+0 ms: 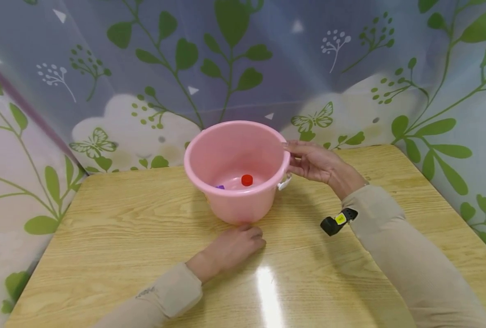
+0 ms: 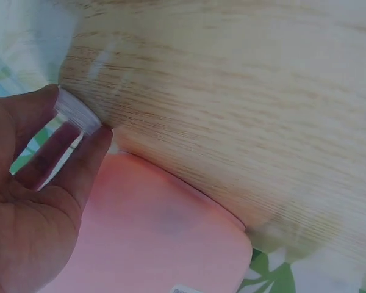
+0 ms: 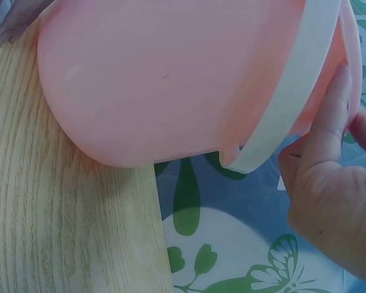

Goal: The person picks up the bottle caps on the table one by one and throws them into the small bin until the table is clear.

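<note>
A pink bucket (image 1: 240, 207) stands upright, its white handle (image 3: 287, 91) hanging down along the side. Inside it lie a red bottle cap (image 1: 247, 180) and a small purple piece (image 1: 220, 187), mostly hidden by the near rim. My right hand (image 1: 317, 161) grips the bucket's rim at the right, its thumb and fingers on either side of the wall. Just in front of the bucket's base, my left hand (image 1: 236, 248) pinches a white ribbed bottle cap (image 2: 79, 111) between thumb and fingertips, low over the table. The back of the hand hides this cap in the head view.
The wooden table (image 1: 124, 218) meets a leaf-printed curtain (image 1: 144, 68) behind the bucket and at both sides. From my right wrist hangs a black strap (image 1: 333, 224) with a yellow label.
</note>
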